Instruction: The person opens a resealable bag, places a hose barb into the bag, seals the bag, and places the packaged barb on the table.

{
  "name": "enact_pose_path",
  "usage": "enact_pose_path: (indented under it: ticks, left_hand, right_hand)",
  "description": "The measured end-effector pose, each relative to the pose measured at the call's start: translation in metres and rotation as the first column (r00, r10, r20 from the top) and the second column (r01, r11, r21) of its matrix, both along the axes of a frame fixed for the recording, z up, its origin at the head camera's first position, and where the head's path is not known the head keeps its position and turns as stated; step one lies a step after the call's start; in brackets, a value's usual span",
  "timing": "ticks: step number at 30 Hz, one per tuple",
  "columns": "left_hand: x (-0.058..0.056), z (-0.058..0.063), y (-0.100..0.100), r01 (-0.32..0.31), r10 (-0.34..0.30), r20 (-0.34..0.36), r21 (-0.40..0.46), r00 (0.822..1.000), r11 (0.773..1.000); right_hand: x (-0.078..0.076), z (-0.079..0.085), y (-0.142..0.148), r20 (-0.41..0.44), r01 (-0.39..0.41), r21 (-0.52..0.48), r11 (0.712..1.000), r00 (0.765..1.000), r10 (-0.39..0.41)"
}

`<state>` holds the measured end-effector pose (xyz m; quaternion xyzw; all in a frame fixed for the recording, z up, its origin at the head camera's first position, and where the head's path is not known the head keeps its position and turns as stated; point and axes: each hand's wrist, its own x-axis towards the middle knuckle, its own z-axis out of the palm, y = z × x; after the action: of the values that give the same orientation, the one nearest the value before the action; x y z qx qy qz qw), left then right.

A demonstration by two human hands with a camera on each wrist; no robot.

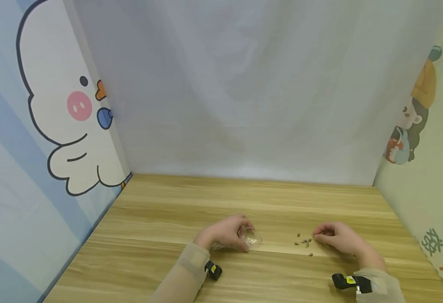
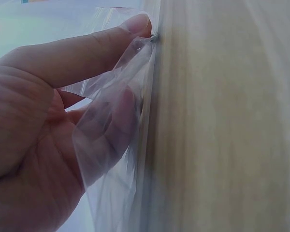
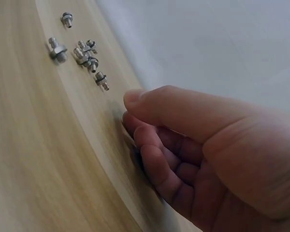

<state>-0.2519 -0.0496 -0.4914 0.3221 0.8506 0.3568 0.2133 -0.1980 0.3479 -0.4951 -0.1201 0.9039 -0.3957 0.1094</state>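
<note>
My left hand (image 1: 227, 232) grips a crumpled clear plastic bag (image 1: 251, 237) low over the table. In the left wrist view the bag (image 2: 104, 130) lies between the thumb and the curled fingers. A small dark speck at the thumb tip there is too blurred to name. Several small metal threaded fittings (image 1: 304, 241) lie scattered between the two hands; the right wrist view shows most of the fittings (image 3: 87, 55) in a loose cluster. Just right of them is my right hand (image 1: 340, 237), fingers loosely bent and thumb close to the index finger. Nothing shows in its grasp.
The wood-grain tabletop (image 1: 191, 193) extends around both hands. Behind it hangs a pale grey curtain (image 1: 236, 92). Printed panels stand at both sides, a white cartoon bird (image 1: 54, 105) on the left one. Black wrist cameras sit on both sleeves.
</note>
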Motion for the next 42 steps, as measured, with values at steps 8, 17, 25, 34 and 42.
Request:
enact_pose_path:
  ticks: [8, 17, 25, 34, 42]
  left_hand:
    - [-0.004, -0.005, 0.001, 0.017, -0.017, -0.014, 0.004, 1.0, 1.0]
    - [-0.003, -0.003, 0.001, 0.018, -0.018, -0.018, 0.003, 1.0, 1.0]
    - [-0.003, -0.005, 0.001, 0.007, -0.008, 0.022, 0.033, 1.0, 0.999]
    - [-0.004, -0.006, 0.001, 0.002, -0.003, 0.029, 0.041, 1.0, 0.999]
    - [-0.006, -0.008, 0.002, 0.025, -0.025, -0.012, 0.016, 1.0, 1.0]
  right_hand:
    - [0.0, 0.002, -0.001, 0.002, 0.024, 0.004, 1.0, 1.0, -0.024]
    - [0.0, 0.003, -0.005, -0.024, 0.029, 0.008, 1.0, 0.999, -0.029]
    - [-0.001, 0.007, -0.013, -0.057, 0.049, 0.02, 0.999, 0.997, -0.048]
    - [-0.002, 0.01, -0.024, -0.09, 0.055, -0.008, 0.998, 0.994, -0.055]
    - [-0.001, 0.015, -0.029, -0.106, 0.054, 0.0, 0.999, 0.993, -0.054]
